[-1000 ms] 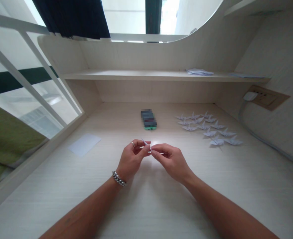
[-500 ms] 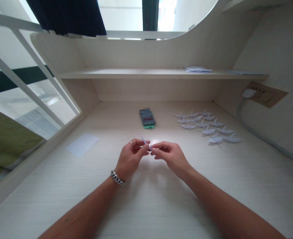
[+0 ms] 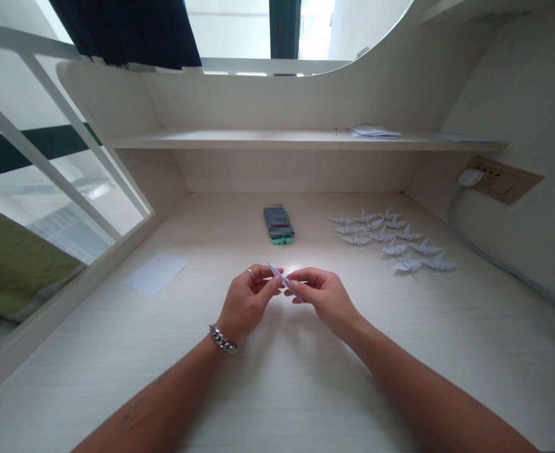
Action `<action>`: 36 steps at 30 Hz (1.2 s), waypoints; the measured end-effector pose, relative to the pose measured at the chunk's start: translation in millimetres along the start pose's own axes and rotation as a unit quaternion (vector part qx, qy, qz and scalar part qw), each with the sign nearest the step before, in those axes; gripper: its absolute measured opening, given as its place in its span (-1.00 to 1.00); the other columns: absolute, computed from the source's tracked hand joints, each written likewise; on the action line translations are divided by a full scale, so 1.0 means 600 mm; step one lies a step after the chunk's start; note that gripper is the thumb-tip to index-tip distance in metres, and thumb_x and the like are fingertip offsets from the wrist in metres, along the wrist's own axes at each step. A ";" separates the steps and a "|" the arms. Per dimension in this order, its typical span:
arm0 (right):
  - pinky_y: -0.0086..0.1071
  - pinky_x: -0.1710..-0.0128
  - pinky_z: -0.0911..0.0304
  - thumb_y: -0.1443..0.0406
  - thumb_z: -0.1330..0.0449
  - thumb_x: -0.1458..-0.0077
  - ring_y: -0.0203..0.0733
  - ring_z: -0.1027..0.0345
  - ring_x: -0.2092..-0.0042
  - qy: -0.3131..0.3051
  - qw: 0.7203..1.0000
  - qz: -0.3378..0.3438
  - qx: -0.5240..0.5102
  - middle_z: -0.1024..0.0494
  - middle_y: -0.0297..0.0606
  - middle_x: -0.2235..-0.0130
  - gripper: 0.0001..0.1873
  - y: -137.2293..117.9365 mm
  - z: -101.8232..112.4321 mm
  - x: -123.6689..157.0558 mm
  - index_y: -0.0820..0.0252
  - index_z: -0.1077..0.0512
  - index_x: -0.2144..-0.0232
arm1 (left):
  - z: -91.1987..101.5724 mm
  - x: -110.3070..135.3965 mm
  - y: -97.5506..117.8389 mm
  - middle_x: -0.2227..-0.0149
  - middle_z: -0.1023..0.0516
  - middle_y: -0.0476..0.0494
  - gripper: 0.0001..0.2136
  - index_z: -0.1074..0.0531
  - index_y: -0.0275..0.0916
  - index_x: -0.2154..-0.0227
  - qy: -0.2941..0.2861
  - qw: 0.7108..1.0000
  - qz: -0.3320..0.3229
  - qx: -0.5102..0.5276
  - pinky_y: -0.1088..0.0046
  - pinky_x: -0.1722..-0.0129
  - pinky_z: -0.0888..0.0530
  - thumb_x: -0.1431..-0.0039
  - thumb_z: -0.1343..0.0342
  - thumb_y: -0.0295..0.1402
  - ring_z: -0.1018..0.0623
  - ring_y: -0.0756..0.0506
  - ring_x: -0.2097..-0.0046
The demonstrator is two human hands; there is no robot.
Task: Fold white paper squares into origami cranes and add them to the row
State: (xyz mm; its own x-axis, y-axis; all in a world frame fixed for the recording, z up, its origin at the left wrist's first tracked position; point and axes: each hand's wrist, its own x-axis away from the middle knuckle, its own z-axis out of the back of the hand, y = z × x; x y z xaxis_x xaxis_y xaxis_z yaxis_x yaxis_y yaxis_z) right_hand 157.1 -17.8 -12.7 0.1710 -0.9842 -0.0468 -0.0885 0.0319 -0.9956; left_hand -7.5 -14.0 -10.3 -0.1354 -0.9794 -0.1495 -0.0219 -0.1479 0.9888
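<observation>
Between my two hands, above the middle of the desk, is a small, narrow piece of folded white paper point(image 3: 274, 270). My left hand point(image 3: 252, 292) pinches it between thumb and fingers; a ring and a chain bracelet are on this side. From the other side my right hand point(image 3: 322, 292) grips the paper's lower end with thumb and fingertips. The paper slants from upper left to lower right, partly hidden by my fingers. Several folded white paper cranes point(image 3: 408, 263) stand on the desk to the right. A white paper sheet point(image 3: 157, 274) lies flat at the left.
A phone-like object point(image 3: 280, 225), blurred out, with a green edge, lies behind my hands. The desk point(image 3: 277, 390) runs back to a shelf point(image 3: 258, 139) holding a paper stack point(image 3: 374, 131). A cable point(image 3: 504, 261) hangs from the wall socket point(image 3: 508, 181) on the right.
More of the folded paper shows between my hands now, its lower end reaching under my right fingers. My fingers have shifted slightly; the arms stay almost where they were.
</observation>
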 end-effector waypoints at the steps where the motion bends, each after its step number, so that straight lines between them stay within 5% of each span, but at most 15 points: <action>1: -0.31 0.33 -0.41 0.16 -0.27 -0.01 -0.16 -0.49 0.31 0.001 1.000 0.017 0.019 -0.59 -0.17 0.32 -0.73 0.003 0.000 0.001 0.25 -0.52 0.30 | 0.000 0.000 -0.001 0.28 -0.59 -0.16 -0.80 -0.45 -0.33 0.33 -0.001 1.000 -0.003 -0.005 0.37 0.25 -0.56 -0.06 -0.24 -0.29 -0.59 -0.08 0.28; 4: -0.31 0.32 -0.41 0.21 -0.13 -0.16 -0.18 -0.49 0.33 0.018 0.983 0.105 0.149 -0.59 -0.16 0.27 -0.75 0.011 0.000 0.005 0.21 -0.49 0.18 | 0.001 -0.001 -0.004 0.30 -0.59 -0.15 -0.80 -0.44 -0.32 0.32 -0.005 0.999 -0.012 -0.031 0.36 0.25 -0.56 -0.08 -0.22 -0.29 -0.60 -0.09 0.28; 9: -0.27 0.22 -0.37 0.34 -0.02 -0.20 -0.16 -0.50 0.32 0.042 0.911 0.223 0.345 -0.59 -0.08 0.19 -0.70 0.017 -0.002 0.011 0.24 -0.41 0.05 | -0.002 0.002 -0.007 0.29 -0.59 -0.15 -0.82 -0.45 -0.29 0.30 -0.014 0.996 -0.024 -0.086 0.36 0.25 -0.56 -0.10 -0.19 -0.28 -0.62 -0.12 0.27; 19: -0.39 0.38 -0.33 0.28 -0.18 -0.06 -0.21 -0.43 0.33 0.051 0.992 0.062 0.096 -0.58 -0.20 0.30 -0.83 0.020 -0.004 -0.002 0.23 -0.46 0.27 | -0.012 0.016 0.005 0.16 -0.60 -0.22 -0.83 -0.51 -0.27 0.28 -0.046 0.990 -0.063 -0.120 0.35 0.18 -0.55 -0.08 -0.22 -0.32 -0.61 -0.14 0.18; 23: -0.39 0.39 -0.30 0.31 -0.23 0.00 -0.24 -0.38 0.38 0.081 0.993 0.073 0.052 -0.55 -0.24 0.38 -0.82 0.018 0.002 -0.007 0.25 -0.48 0.28 | -0.008 0.012 0.009 0.03 -0.54 -0.26 -0.82 -0.50 -0.28 0.29 -0.033 0.999 -0.031 0.006 0.35 0.17 -0.54 -0.05 -0.26 -0.33 -0.59 -0.14 0.13; 29: -0.36 0.30 -0.33 0.40 -0.16 0.00 -0.19 -0.44 0.28 0.097 0.985 0.120 0.083 -0.58 -0.23 0.28 -0.78 0.016 0.006 -0.002 0.21 -0.51 0.25 | -0.002 0.001 0.010 0.28 -0.60 -0.16 -0.77 -0.53 -0.31 0.26 -0.017 0.989 0.081 0.124 0.46 0.29 -0.52 -0.04 -0.27 -0.29 -0.58 -0.05 0.29; 36: -0.33 0.16 -0.37 0.52 -0.11 0.03 -0.18 -0.46 0.17 0.084 0.969 0.188 0.135 -0.57 -0.27 0.22 -0.67 0.006 -0.001 0.011 0.15 -0.51 0.24 | -0.008 -0.001 0.003 0.49 -0.55 -0.04 -0.74 -0.57 -0.30 0.27 -0.020 0.983 0.109 0.146 0.56 0.36 -0.46 0.05 -0.34 -0.30 -0.49 0.05 0.43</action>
State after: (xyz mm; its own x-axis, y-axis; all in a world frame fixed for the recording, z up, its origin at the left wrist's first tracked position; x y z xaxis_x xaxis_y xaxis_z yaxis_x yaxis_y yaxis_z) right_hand 157.3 -24.4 -16.5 0.0131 -0.9077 -0.4195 0.1492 0.4166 -0.8968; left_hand -3.0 -14.3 -8.4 -0.2080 -0.9762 0.0607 -0.2696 0.1169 0.9559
